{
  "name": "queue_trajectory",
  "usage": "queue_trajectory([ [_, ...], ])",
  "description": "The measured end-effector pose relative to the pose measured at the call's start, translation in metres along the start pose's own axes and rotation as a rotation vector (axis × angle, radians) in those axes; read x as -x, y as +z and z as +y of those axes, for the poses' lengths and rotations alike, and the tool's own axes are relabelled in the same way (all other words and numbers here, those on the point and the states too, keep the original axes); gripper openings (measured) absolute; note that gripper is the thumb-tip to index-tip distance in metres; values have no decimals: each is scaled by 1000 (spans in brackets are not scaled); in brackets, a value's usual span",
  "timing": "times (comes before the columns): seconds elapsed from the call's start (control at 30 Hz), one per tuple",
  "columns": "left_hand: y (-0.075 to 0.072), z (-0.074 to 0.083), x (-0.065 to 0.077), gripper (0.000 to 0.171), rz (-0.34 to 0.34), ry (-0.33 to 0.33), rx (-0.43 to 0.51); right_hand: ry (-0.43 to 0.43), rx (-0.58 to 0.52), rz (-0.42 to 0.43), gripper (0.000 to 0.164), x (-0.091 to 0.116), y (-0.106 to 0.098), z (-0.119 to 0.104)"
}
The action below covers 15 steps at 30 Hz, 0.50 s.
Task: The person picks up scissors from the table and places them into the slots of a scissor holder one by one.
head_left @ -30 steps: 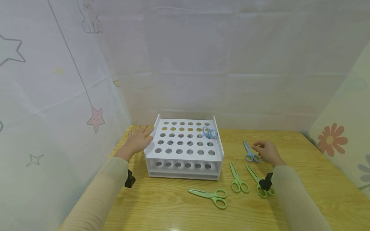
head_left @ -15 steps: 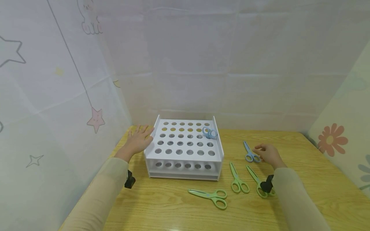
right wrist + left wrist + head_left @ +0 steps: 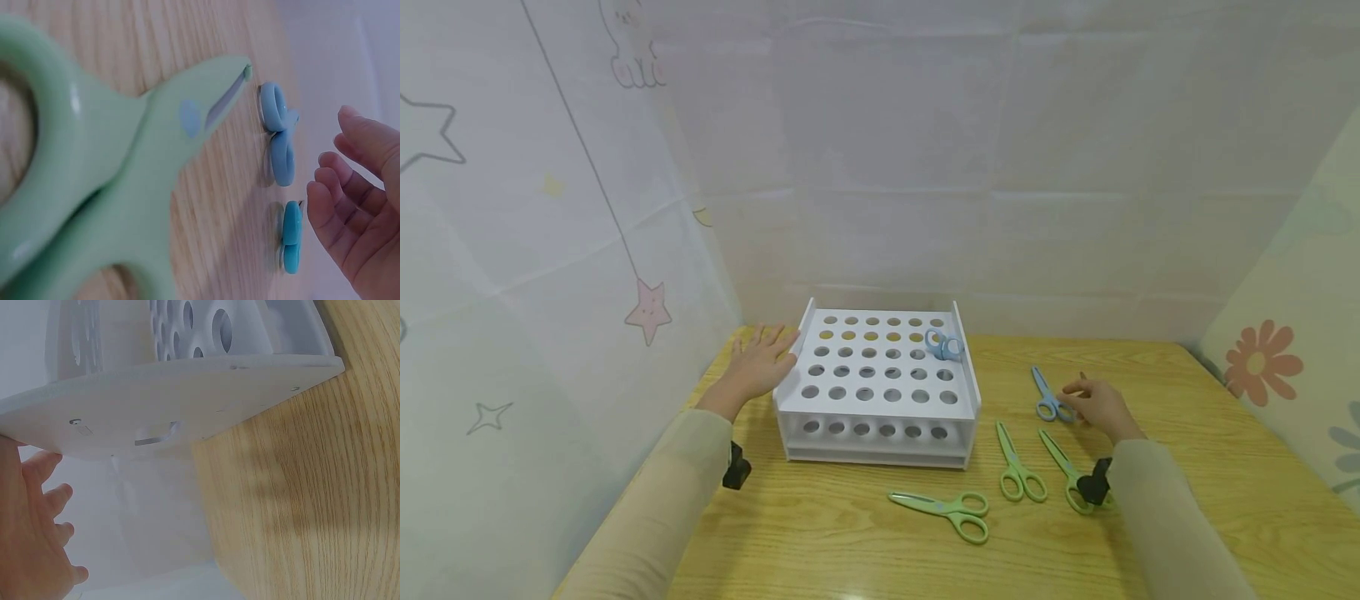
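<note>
My left hand (image 3: 758,364) rests against the left side wall of a white rack (image 3: 865,412) full of round holes, its fingers spread. In the left wrist view its fingertips lie along that wall's edge. My right hand (image 3: 1103,408) hovers beside the handles of blue scissors (image 3: 1042,384) lying on the table. In the right wrist view, the fingers (image 3: 320,209) are loosely bent, thumb apart, with nothing between them. Teal scissors (image 3: 291,237) lie close by, mostly hidden by the hand in the head view. Another blue pair of scissors (image 3: 942,345) stands handles-up in the rack's right column.
Green scissors (image 3: 937,506) lie in front of the rack. Two more pairs of green scissors, one (image 3: 1012,467) right of the rack and one (image 3: 1060,456) partly under my right wrist, lie on the wooden table (image 3: 820,533). A white curtain (image 3: 880,208) hangs behind.
My right hand has shifted slightly toward me and to the right, staying near the blue scissors' handles. The left hand and rack have stayed put.
</note>
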<state>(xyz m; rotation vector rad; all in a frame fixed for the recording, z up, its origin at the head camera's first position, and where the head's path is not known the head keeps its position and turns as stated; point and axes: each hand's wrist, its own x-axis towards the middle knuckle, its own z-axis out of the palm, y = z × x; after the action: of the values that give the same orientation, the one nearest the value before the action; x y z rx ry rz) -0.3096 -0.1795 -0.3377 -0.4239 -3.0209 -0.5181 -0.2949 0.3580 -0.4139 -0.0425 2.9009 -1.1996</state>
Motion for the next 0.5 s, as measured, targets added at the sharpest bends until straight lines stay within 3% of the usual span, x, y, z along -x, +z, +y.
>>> queue_trajectory([
  [0.5,2,-2,-2,53,9,5,10,27,-30,-33,40,4,3,7],
])
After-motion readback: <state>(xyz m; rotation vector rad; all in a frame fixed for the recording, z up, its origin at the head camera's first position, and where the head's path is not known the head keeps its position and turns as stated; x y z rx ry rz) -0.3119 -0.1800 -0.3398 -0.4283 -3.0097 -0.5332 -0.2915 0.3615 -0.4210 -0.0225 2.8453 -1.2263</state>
